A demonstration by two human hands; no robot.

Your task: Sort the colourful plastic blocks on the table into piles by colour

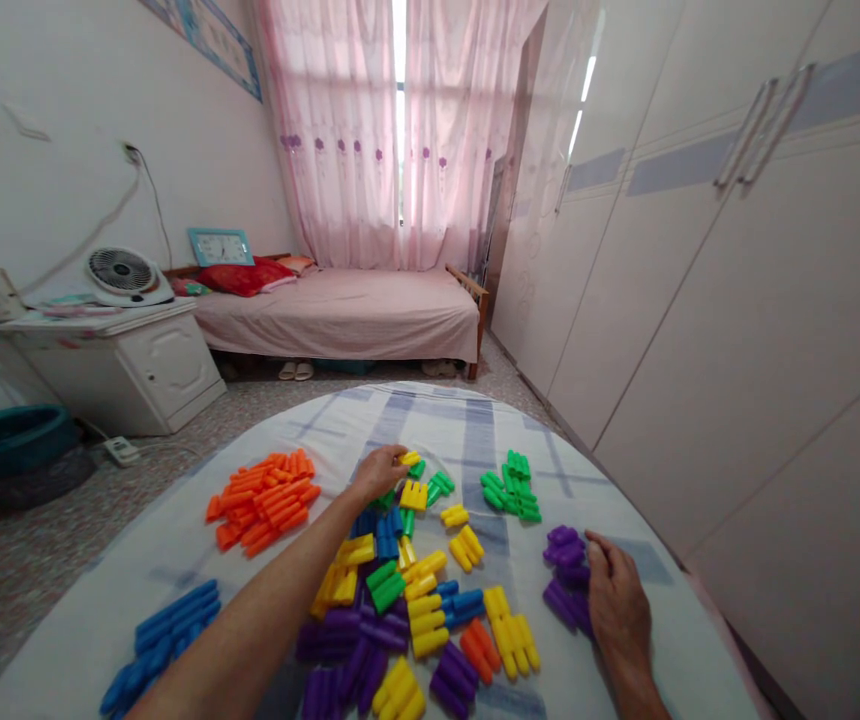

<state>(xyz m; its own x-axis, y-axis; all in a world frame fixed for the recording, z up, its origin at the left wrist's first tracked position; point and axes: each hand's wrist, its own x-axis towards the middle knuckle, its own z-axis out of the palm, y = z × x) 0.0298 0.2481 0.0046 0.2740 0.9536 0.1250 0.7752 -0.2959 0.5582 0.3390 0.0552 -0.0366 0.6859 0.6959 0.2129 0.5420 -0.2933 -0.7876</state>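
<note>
While the left hand (380, 472) pinches a yellow block (410, 458), the right hand (620, 597), grip unclear, touches purple blocks (572, 577)

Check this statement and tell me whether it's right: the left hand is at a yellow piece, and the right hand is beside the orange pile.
The pile's colour is wrong: the head view shows the right hand beside the purple pile. The left hand is at a yellow piece, as stated.

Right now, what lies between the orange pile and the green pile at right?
In the head view, the left hand and wrist, then yellow blocks and green blocks, then bare tablecloth.
</note>
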